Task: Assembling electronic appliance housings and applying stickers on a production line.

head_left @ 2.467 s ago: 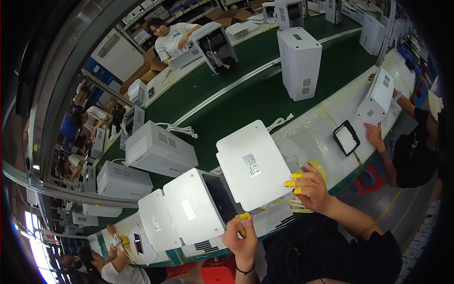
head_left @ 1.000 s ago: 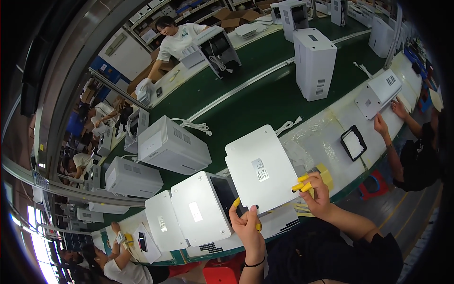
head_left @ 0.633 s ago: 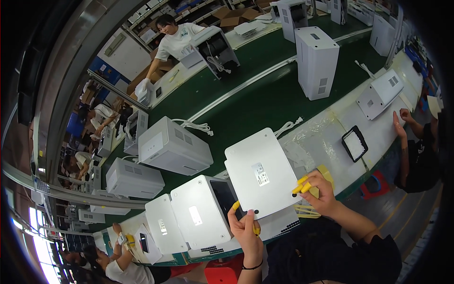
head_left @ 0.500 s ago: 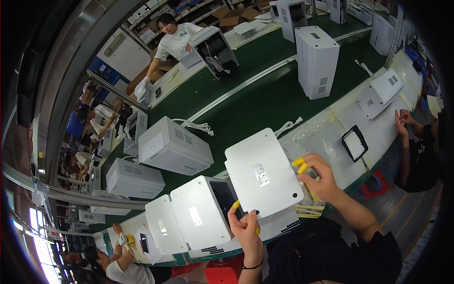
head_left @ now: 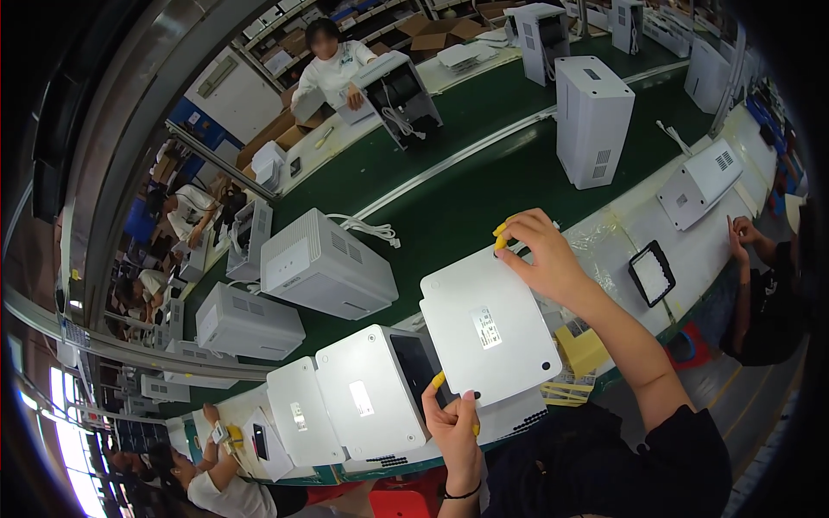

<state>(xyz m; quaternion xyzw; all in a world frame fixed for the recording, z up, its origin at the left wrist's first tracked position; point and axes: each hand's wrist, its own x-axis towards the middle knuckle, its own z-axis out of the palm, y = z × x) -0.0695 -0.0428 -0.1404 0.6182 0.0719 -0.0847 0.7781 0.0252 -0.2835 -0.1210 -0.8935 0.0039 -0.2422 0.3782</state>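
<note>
One white appliance (head_left: 496, 363) lies panel-up on the workbench (head_left: 695, 250). At its near-left corner, the left hand (head_left: 453, 425), half-curled, grips the edge; at its far-right corner, the right hand (head_left: 542, 257), fingertips together, pinches a black disc (head_left: 499, 252).

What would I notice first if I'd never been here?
Probably the big white box in the lower middle, the left hand at its near left corner, the right hand, wearing yellow finger covers, at its far right corner. Then, perhaps, the tall white box standing farther off on the green belt.
</note>
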